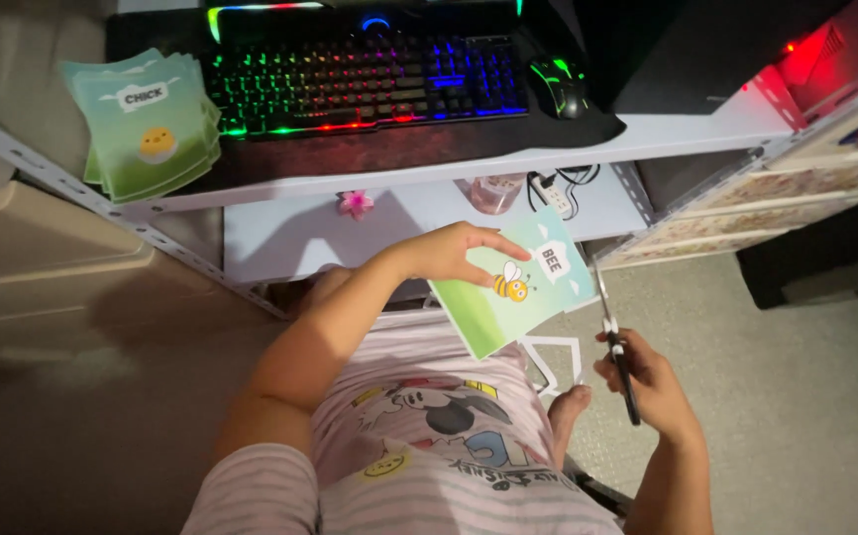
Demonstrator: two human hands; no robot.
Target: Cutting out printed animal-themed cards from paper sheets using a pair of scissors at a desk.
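Note:
My left hand (pixel 454 253) pinches a green picture card (pixel 523 287) showing a cartoon bee, holding it out over my lap. My right hand (pixel 647 381) grips a pair of scissors (pixel 615 342) with dark handles; the blades point up along the card's right edge. A white paper offcut (pixel 558 362) hangs below the card, near my knee.
A stack of similar green cards (pixel 147 124) with a chick picture lies on the desk's left end. A backlit keyboard (pixel 365 74) and mouse (pixel 558 87) sit on a dark mat. A lower shelf (pixel 280 238) holds a pink flower (pixel 356 203), a jar and a power strip.

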